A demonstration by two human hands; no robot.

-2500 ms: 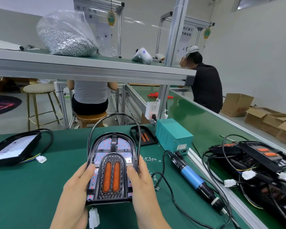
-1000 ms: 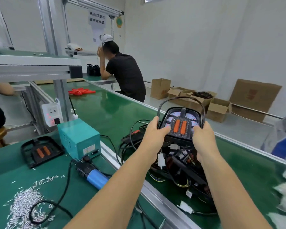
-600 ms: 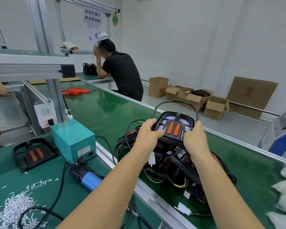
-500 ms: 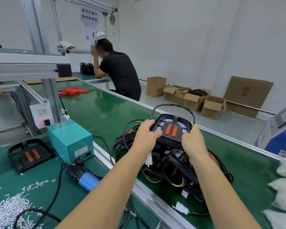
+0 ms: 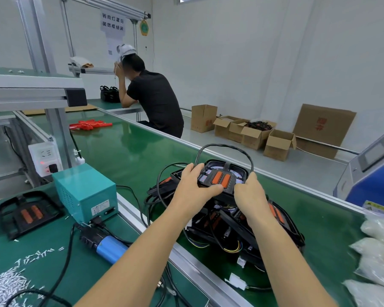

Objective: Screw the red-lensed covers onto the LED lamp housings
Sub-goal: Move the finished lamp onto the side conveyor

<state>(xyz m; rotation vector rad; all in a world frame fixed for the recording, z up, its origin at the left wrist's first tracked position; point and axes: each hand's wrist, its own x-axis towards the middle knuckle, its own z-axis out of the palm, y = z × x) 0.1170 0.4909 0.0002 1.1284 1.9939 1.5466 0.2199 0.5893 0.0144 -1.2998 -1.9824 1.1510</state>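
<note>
2 hands set assembled lamp [image 5: 223, 180] on finished pile [image 5: 228, 220] | left hand [image 5: 194, 190], right hand [image 5: 251, 196] grasp its sides, steadying it | screwdriver [image 5: 104, 244] idle

The pile of lamps [image 5: 242, 224] is partly hidden behind both arms. The blue machine [image 5: 372, 173] and white bags [image 5: 377, 258] run off the right edge. The screws [image 5: 2, 286] are too small to count.

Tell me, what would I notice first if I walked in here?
Probably the two hands, left hand and right hand, gripping a black lamp with orange-red lenses above a tangled pile of lamps on the green belt. Left of that sits a teal box.
</note>
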